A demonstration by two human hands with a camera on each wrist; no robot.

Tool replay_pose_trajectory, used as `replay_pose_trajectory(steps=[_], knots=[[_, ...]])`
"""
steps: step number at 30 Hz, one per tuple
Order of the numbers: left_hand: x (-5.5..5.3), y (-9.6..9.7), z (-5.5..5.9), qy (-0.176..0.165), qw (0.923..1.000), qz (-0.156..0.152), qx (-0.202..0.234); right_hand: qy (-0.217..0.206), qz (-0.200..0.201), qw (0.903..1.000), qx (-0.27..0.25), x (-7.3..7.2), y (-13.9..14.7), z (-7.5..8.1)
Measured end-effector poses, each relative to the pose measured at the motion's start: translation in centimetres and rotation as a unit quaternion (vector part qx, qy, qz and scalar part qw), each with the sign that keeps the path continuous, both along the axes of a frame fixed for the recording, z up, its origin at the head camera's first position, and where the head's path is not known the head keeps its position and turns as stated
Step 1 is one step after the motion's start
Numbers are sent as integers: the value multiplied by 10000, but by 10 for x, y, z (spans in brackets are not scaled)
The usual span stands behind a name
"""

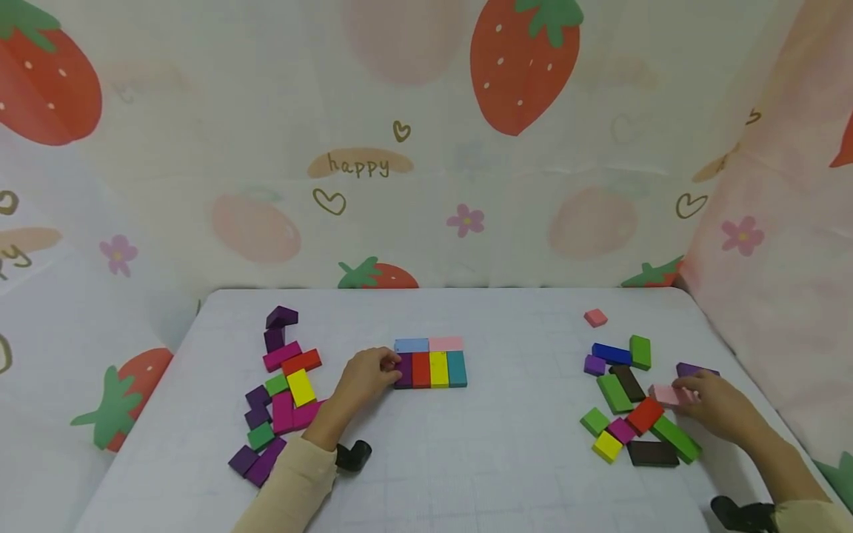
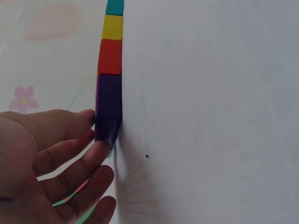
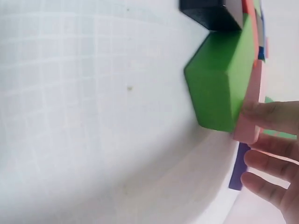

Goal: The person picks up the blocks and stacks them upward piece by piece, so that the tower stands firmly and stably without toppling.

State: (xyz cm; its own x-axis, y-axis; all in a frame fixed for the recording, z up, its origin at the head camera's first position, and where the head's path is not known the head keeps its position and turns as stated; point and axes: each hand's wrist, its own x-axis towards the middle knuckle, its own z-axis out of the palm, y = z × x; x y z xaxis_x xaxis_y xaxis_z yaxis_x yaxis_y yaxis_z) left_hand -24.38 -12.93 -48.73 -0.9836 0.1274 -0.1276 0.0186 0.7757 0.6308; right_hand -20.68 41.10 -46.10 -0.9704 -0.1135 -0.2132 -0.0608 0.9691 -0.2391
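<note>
In the head view my left hand (image 1: 363, 379) is at the left end of a row of upright-looking blocks, its thumb and fingertips on the purple block (image 1: 403, 370). The left wrist view shows the thumb and a finger at that purple block's (image 2: 110, 98) near end. Beside it are a red block (image 1: 421, 370), a yellow block (image 1: 439, 369) and a teal block (image 1: 457, 369). A light blue block (image 1: 411, 345) and a pink block (image 1: 446, 343) adjoin their far side. My right hand (image 1: 723, 407) pinches another pink block (image 3: 250, 105) beside a green block (image 3: 217, 79).
Several loose blocks, such as a yellow one (image 1: 302, 387) and a magenta one (image 1: 283, 411), lie at the left. The right cluster includes a dark brown block (image 1: 653, 454), a red block (image 1: 645, 415) and a purple block (image 1: 697, 369). A strawberry-print curtain (image 1: 506, 244) hangs behind the white table (image 1: 480, 474).
</note>
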Motion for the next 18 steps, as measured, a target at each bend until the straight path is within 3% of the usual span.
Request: replay_pose_trajectory(steps=[7, 12, 18], knots=[[1, -1, 3, 94, 10000, 8, -18, 582, -125, 9970, -500, 7, -6, 17], [1, -2, 3, 159, 9998, 70, -67, 1097, 132, 9899, -892, 4, -45, 37], [-1, 2, 0, 169, 9998, 60, -116, 1198, 695, 9837, -1145, -5, -97, 49]])
